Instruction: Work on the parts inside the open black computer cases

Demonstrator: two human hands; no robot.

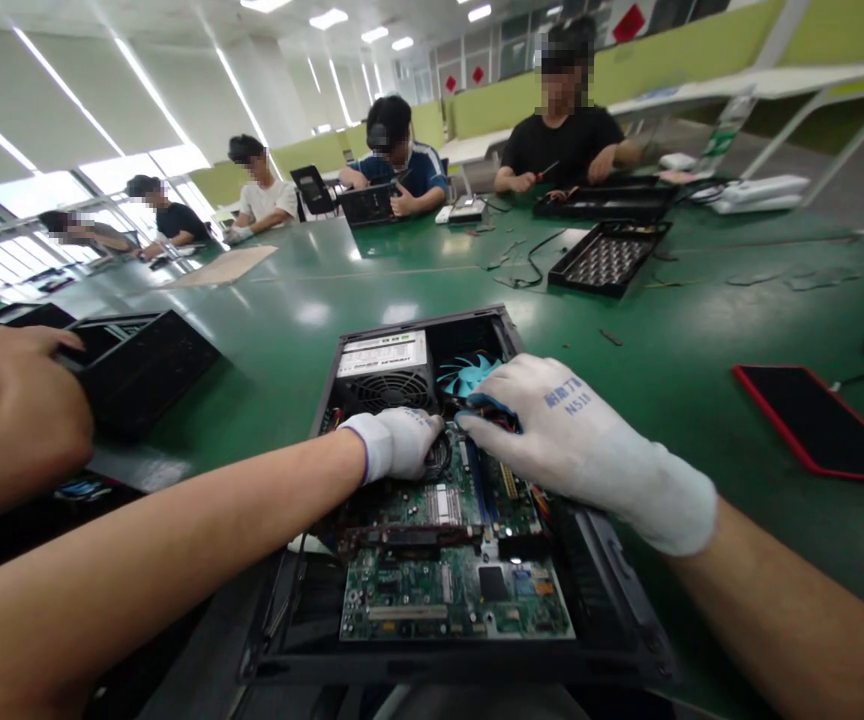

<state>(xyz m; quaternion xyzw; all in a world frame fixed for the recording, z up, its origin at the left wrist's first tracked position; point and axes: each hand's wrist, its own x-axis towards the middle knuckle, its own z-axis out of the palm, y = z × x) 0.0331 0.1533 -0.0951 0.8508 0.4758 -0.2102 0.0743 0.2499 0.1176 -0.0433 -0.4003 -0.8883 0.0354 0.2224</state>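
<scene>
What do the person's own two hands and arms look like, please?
Both hands wear thin white gloves. The right hand shows blue print on the back, two characters above "N518", and a blue patch on the palm side near the fingers. The left hand has smaller bluish print and a purple-blue cuff edge. Both forearms show no sleeves.

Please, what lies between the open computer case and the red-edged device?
The head view shows green tabletop, with the right hand and forearm above it.
</scene>
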